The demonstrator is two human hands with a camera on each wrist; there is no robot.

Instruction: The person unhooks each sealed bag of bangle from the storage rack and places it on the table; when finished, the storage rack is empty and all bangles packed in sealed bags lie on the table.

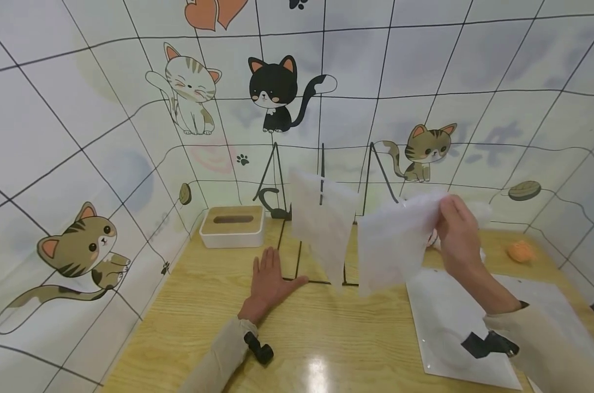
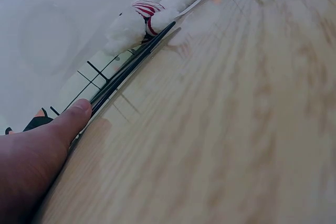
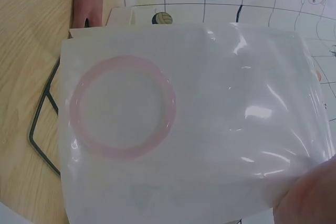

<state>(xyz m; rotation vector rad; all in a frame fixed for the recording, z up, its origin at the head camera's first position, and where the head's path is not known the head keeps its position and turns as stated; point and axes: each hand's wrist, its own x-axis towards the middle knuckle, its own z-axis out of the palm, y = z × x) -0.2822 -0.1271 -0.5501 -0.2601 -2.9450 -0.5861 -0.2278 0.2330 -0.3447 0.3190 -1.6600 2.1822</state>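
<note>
My right hand (image 1: 457, 234) pinches a translucent white plastic bag (image 1: 390, 245) by its upper right corner, holding it up over the table. Through that bag shows a pink ring (image 3: 126, 153) in the right wrist view. Beside it, a second translucent bag (image 1: 318, 218) stands upright at a black wire rack (image 1: 369, 174) with triangular uprights. My left hand (image 1: 271, 281) rests on the tabletop with fingers spread, its thumb pointing at the rack's front bar. In the left wrist view the thumb of the left hand (image 2: 47, 145) lies right at the dark bar.
A white tissue box (image 1: 232, 237) with a wooden lid stands at the back left. Flat whitish bags (image 1: 454, 333) lie on the right of the wooden table (image 1: 179, 349). At the back right sits a small orange object (image 1: 521, 251). A fluffy white toy (image 2: 152, 9) wears red-striped cloth.
</note>
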